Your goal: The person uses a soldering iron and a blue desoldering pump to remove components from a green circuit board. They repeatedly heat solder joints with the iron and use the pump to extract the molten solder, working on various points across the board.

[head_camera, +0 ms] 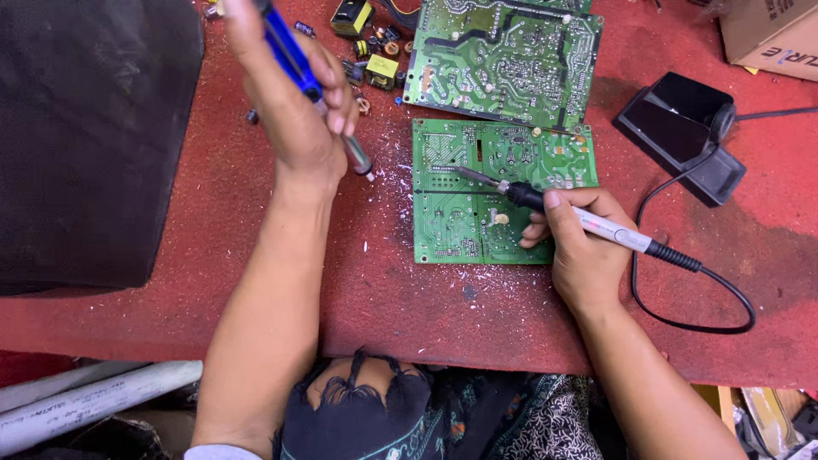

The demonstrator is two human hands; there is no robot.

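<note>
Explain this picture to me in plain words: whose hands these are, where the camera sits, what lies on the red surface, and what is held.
The one picture comes from a camera on the person's head, looking down at their own bare hands. The right hand holds a soldering iron like a pen, tip on the smaller green circuit board. The left hand grips a blue pump tool, raised off the red table. A larger board, loose components and a black stand lie nearby.

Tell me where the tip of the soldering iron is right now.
In the head view, the soldering iron, held in the right hand, has its tip on the upper left part of the smaller green circuit board, just below the larger board.
</note>
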